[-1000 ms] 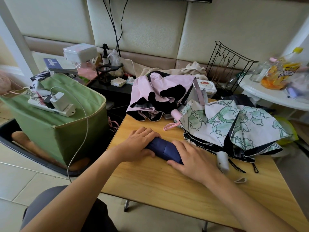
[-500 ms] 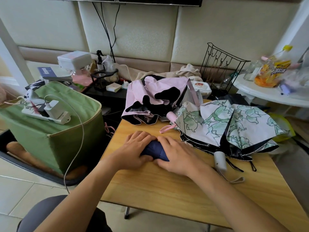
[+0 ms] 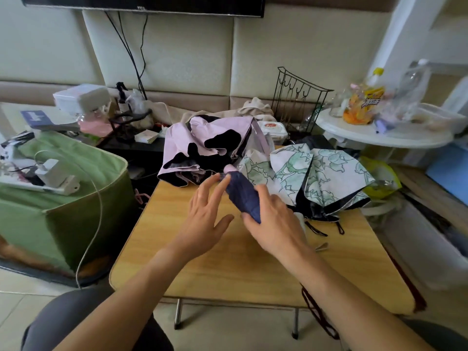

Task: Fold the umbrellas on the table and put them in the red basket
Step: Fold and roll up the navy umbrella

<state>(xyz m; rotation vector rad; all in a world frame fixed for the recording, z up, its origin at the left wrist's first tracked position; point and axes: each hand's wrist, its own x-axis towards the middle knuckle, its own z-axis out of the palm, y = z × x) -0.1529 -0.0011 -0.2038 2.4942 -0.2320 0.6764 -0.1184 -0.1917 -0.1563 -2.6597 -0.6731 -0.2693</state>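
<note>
A folded navy blue umbrella [image 3: 243, 195] is raised off the wooden table [image 3: 228, 264], tilted up and away from me. My right hand [image 3: 272, 224] grips its near end. My left hand [image 3: 205, 211] has straight, spread fingers, and its fingertips touch the umbrella's far end. A pink and black umbrella [image 3: 210, 148], loosely collapsed, lies at the table's far edge. A white umbrella with a green print [image 3: 316, 178] lies half open at the far right, with its white handle partly hidden behind my right hand. No red basket is in view.
A green fabric box [image 3: 63, 206] with a power strip and charger [image 3: 54, 174] on top stands left of the table. A black wire rack [image 3: 296, 97] and a white round table [image 3: 379, 133] with bottles stand at the back right. A dark red cord [image 3: 316, 312] hangs off the table's near right corner.
Both hands were pressing the navy umbrella flat on the table. My right hand has now lifted it, tilted, and my left hand has opened, with only its fingertips touching the far end.
</note>
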